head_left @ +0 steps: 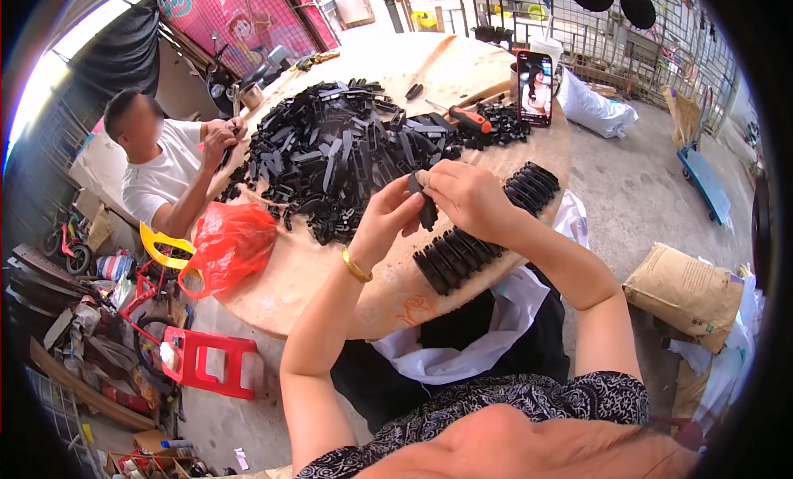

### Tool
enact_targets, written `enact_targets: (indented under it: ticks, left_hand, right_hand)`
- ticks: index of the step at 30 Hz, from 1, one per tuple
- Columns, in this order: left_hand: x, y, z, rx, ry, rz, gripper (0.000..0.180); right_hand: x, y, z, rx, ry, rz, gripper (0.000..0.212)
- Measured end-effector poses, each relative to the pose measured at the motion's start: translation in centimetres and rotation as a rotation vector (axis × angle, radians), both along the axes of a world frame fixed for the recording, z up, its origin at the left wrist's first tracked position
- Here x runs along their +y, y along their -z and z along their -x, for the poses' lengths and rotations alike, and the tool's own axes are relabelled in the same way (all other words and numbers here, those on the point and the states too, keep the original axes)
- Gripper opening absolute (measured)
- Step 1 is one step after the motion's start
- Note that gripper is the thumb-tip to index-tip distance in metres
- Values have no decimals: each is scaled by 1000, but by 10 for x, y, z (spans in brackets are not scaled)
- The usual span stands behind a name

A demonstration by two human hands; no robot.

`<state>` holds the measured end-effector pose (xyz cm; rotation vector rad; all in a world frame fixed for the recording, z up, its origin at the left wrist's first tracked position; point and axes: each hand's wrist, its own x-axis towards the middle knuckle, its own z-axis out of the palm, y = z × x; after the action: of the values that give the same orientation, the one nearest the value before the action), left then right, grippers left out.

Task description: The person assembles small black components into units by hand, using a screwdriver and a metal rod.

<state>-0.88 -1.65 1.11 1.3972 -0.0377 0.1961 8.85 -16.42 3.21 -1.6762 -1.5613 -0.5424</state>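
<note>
We look down at a round, pale wooden bench (310,310) carrying a broad heap (330,149) of black plastic parts. Just off the heap's near right side, our two hands meet above the bench around one black piece (426,211). Its long axis runs roughly away from us, the far end leaning slightly left toward the heap, the near end pointing back and slightly right. Our left hand (388,217) pinches it between thumb and fingers; our right hand (467,196) is closed in on its upper end, fingertips bunched together.

To the heap's near right, a row of similar black pieces (454,260) stands side by side, passing beneath our right forearm. At the heap's near left sits a crumpled red plastic bag (231,244); we cannot tell what it holds. Beyond the heap's far right is a white cup (545,48), contents hidden, behind an upright phone (535,87). Well right of the heap, a white sack (596,103) and a brown sack (686,293) look bulging, their contents unseen.
</note>
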Motion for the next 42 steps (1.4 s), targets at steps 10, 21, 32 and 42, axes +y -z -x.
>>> enact_targets:
  ticks: [10, 21, 32, 42]
  left_hand:
    - [-1, -12, -1, 12, 32, 60, 36]
    - [50, 13, -17, 121, -878, -1416, 45]
    - [43, 29, -38, 172, -912, -1395, 31]
    - [57, 15, -28, 151, -724, -330, 22]
  right_hand:
    - [-2, -13, 19, 98, 64, 48, 30]
    - [2, 33, 76, -70, -17, 369, 21]
    - [0, 20, 54, -12, -9, 244, 27]
    - [-21, 42, -165, -66, 626, 591, 15]
